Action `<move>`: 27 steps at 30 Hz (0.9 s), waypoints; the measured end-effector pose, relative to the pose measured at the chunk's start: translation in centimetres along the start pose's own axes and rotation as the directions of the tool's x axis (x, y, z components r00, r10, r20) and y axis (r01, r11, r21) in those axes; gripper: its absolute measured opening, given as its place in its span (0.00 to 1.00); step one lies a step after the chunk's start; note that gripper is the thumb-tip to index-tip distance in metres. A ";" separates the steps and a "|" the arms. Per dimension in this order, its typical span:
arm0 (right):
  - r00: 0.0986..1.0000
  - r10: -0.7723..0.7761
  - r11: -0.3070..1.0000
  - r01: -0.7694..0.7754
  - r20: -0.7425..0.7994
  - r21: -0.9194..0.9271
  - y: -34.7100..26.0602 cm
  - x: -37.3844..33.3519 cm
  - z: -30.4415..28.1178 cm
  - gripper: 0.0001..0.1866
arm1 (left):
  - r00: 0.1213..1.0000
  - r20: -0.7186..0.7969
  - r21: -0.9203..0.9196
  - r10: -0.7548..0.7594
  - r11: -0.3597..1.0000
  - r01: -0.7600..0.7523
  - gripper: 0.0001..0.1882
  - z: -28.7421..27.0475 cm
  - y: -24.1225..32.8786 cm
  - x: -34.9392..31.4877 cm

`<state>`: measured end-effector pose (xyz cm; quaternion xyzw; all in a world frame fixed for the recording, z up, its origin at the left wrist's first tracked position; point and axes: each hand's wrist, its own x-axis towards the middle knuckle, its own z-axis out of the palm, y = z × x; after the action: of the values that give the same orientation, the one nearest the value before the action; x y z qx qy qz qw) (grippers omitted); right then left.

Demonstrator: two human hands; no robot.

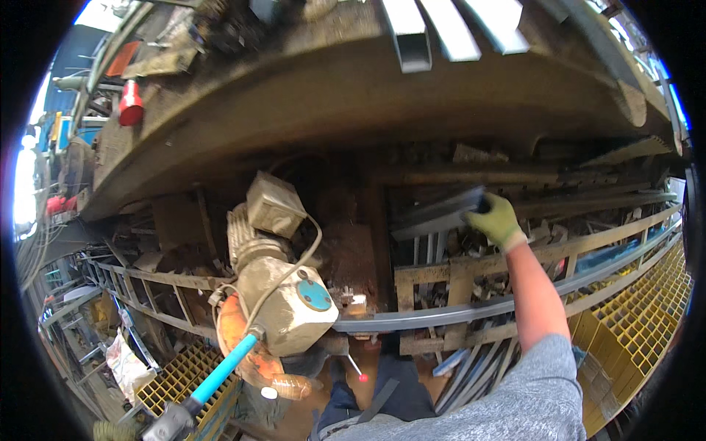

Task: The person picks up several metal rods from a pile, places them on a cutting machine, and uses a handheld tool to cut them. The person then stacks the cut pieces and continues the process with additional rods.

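My right hand (pixel 496 222), in a yellow-green glove, reaches over the wooden-looking rail at right of centre. Its fingers are closed round the right end of a short grey metal profile (pixel 440 213), which is slightly blurred. Left of it stands a dirty cut-off saw (pixel 287 301) with a motor, a round blue cap, an orange guard and a blue lever handle (pixel 224 375). Beside the handle's end, at the lower left edge, an olive ribbed patch (pixel 112 432) may be my left glove. Its fingers cannot be made out, nor whether it touches the handle.
A long grey metal bar (pixel 434 317) crosses in front of me beside the saw. Offcuts (pixel 540 234) lie behind the rail. Yellow grating (pixel 643 309) stands at right, more at lower left. Light metal tubes (pixel 448 29) jut over the far ledge, with a red cylinder (pixel 131 104) at its left.
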<state>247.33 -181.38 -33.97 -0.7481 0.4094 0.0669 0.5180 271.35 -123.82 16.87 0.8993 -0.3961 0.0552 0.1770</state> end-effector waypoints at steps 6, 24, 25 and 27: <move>0.938 0.015 0.849 0.171 -0.346 0.500 -7.0 -16.2 -10.6 0.36 | 0.995 0.007 -0.065 -0.099 0.993 0.099 0.28 -4.4 1.1 -0.1; 0.989 0.086 -0.397 0.148 -0.124 0.906 -38.2 -7.1 3.0 0.12 | 0.978 0.019 -0.039 0.206 0.978 -0.205 0.16 -8.3 1.8 0.3; 0.993 0.101 -0.434 0.105 -0.067 0.895 -39.4 -5.8 4.2 0.10 | 0.979 0.025 -0.052 0.202 0.978 -0.200 0.17 -8.3 1.9 0.4; 0.993 0.119 -0.474 0.064 -0.008 0.878 -41.5 -3.9 6.5 0.08 | 0.980 0.034 -0.040 0.196 0.980 -0.195 0.17 -8.3 2.1 0.6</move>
<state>275.23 -168.52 -5.01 0.0707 0.3142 -0.3430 0.8824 270.60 -122.54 25.36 0.8535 -0.4868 0.0480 0.1794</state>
